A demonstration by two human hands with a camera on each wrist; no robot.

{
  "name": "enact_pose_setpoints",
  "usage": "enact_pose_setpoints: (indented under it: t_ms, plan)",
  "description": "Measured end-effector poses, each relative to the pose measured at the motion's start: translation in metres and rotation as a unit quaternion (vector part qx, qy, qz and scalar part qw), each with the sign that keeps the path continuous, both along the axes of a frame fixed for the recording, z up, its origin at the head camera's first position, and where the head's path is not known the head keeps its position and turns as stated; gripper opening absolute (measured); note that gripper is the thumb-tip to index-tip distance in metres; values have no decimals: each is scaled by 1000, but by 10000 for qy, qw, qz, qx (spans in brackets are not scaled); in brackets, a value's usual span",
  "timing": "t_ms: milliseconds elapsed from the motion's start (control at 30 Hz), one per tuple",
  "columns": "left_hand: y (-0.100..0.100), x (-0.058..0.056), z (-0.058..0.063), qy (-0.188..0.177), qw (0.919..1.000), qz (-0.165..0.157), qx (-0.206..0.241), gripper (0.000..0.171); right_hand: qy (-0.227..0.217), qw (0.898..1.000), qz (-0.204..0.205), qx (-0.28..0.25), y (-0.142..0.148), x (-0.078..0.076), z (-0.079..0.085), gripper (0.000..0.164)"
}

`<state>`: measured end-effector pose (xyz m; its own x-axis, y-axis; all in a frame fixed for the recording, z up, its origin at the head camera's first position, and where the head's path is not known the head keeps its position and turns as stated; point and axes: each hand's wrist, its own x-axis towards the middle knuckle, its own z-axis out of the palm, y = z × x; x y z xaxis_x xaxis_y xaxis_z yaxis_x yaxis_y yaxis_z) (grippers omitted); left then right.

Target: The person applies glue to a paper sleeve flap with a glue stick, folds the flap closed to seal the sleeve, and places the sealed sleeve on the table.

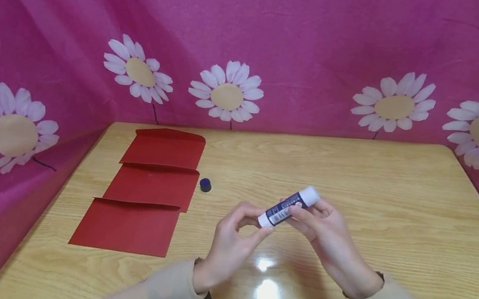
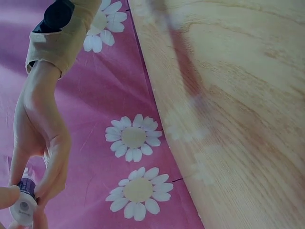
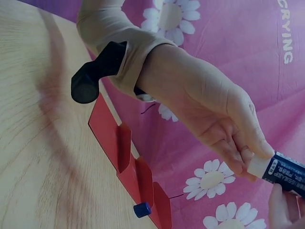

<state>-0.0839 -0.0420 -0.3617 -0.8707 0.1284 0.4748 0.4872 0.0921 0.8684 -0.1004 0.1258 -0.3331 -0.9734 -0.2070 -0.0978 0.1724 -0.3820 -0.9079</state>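
With thumb and fingertips, my left hand (image 1: 230, 245) pinches the white plastic end of a smooth, round glue stick (image 1: 281, 210), while my right hand (image 1: 337, 243) grips it by the printed dark blue label nearer the other end; the tube slants above the glossy, wood-grained table (image 1: 422, 210). A short, cylindrical blue cap (image 1: 205, 185) sits just beside three flat red envelopes (image 1: 150, 185) in a stepped row, their flaps raised, their insides hidden from me

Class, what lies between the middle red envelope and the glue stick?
In the head view, a small blue cap near the middle red envelope, then the left hand, which pinches the glue stick's end.
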Motion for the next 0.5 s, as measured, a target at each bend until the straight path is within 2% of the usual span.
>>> enact_pose_setpoints:
  t_ms: [133, 267, 400, 500]
  plan:
    - [0, 0, -2, 209, 9997, 135, 37, 26, 42, 9999, -5, 109, -1, 1, 0, 27]
    - [-2, 1, 1, -18, 9999, 71, -115, 28, 34, 9998, 9, 199, 0, 2, 2, 33]
    - [-6, 0, 7, -792, 9963, -288, -175, 31, 108, 9997, 141, 150, 2, 3, 3, 29]
    - [-10, 0, 13, -1620, 9841, -729, 65, 32, 229, 9993, 304, -1, 5, 2, 4, 22]
